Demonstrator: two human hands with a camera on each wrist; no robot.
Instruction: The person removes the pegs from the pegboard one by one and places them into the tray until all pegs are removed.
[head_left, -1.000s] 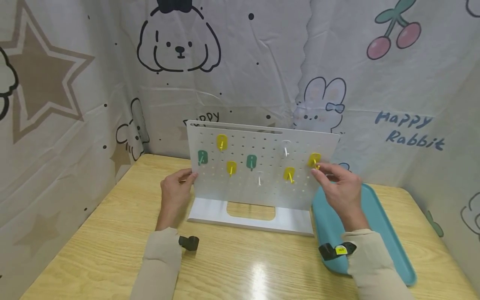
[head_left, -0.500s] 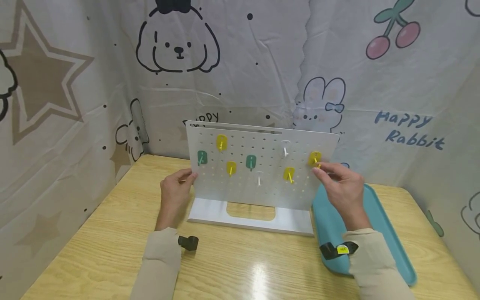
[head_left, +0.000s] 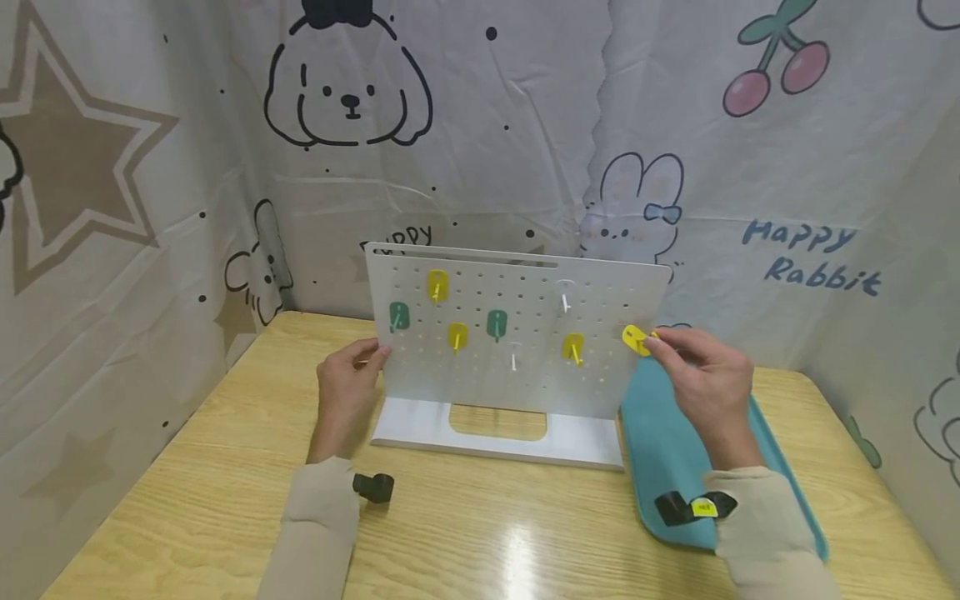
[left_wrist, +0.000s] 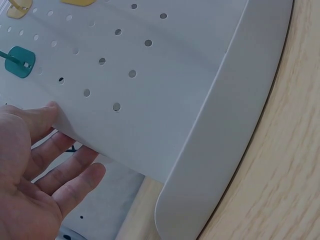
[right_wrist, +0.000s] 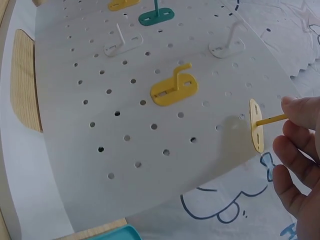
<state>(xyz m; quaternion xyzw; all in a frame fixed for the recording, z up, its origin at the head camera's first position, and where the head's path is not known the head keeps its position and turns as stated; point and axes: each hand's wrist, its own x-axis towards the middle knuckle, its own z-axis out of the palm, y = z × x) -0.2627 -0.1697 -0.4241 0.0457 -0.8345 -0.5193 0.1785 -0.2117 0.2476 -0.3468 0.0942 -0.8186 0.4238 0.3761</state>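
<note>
A white pegboard (head_left: 480, 379) stands upright on its base, with yellow, green and white hooks fixed to its face. My right hand (head_left: 703, 375) pinches the peg of a yellow hook (right_wrist: 256, 125) between thumb and fingertips, just off the board near its right edge. The back plate of that hook is tilted and apart from the holes. At the board's left edge my left hand (head_left: 348, 385) grips the rim, thumb (left_wrist: 47, 117) in front and fingers behind. Nearest to the held hook on the board is another yellow hook (right_wrist: 174, 90).
A teal tray (head_left: 787, 475) lies on the wooden table (head_left: 450, 533) to the right, partly under my right forearm. Behind the table hangs a patterned cloth (head_left: 480, 133). Two green hooks (head_left: 497, 325) and two white hooks (head_left: 566, 298) also sit on the board.
The yellow hook at the board's right side has come off the board and moved slightly right and down in my right hand. My left hand keeps its place on the edge.
</note>
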